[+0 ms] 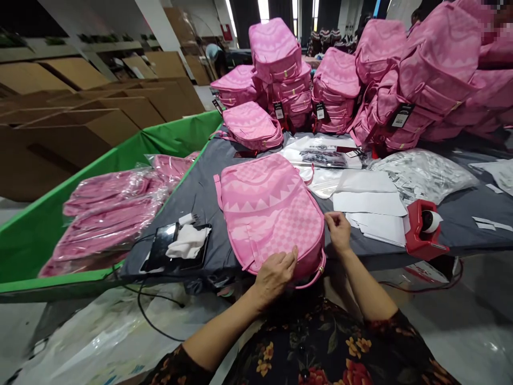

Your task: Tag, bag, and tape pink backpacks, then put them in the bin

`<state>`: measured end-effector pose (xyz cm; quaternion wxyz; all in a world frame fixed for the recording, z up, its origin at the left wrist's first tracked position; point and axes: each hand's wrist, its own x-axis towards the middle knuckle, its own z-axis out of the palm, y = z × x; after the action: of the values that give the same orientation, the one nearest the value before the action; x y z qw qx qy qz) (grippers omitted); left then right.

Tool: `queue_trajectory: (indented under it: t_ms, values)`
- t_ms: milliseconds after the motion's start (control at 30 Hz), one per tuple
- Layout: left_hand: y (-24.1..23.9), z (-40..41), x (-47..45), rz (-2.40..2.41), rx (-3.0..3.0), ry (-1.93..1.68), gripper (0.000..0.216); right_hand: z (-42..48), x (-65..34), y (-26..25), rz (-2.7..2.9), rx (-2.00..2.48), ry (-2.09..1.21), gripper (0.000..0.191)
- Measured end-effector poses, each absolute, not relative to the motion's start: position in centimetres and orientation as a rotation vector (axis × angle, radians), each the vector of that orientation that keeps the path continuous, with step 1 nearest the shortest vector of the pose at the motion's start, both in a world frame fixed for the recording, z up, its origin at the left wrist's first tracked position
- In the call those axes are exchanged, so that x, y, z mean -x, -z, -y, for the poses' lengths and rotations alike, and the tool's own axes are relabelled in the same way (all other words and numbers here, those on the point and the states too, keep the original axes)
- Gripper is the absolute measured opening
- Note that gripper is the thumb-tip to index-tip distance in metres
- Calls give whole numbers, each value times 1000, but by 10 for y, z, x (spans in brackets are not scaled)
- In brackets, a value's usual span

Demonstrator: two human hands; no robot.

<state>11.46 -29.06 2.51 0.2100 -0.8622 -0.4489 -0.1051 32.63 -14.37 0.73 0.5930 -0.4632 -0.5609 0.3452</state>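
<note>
A pink patterned backpack (269, 211) lies flat on the grey table (202, 192) in front of me. My left hand (276, 274) rests on its near end, fingers curled and pressed onto the fabric by the zip. At the backpack's right edge, my right hand (339, 231) has its fingertips pinched together; what they hold is too small to make out. A pink carry loop sticks out below the backpack between my hands.
White paper sheets (371, 206) and a red tape dispenser (421, 229) lie to the right. Stacks of pink backpacks (340, 80) fill the far side. A green bin (36, 230) at left holds bagged backpacks (108, 211). A black tray with cloth (180, 245) sits near left.
</note>
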Motion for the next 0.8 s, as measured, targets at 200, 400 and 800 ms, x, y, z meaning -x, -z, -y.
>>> queue_trajectory:
  t_ms: [200,400,800]
  values:
    - [-25,284,-109,1190,2354,395,34,12,-272,-28,1515,983,-1056,42]
    - [-37,257,-103,1296,2094,817,29,19,-276,-5,1717,1146,-834,29]
    - [-24,263,-167,1752,2822,58,43,201,-324,70,1823,1149,-616,30]
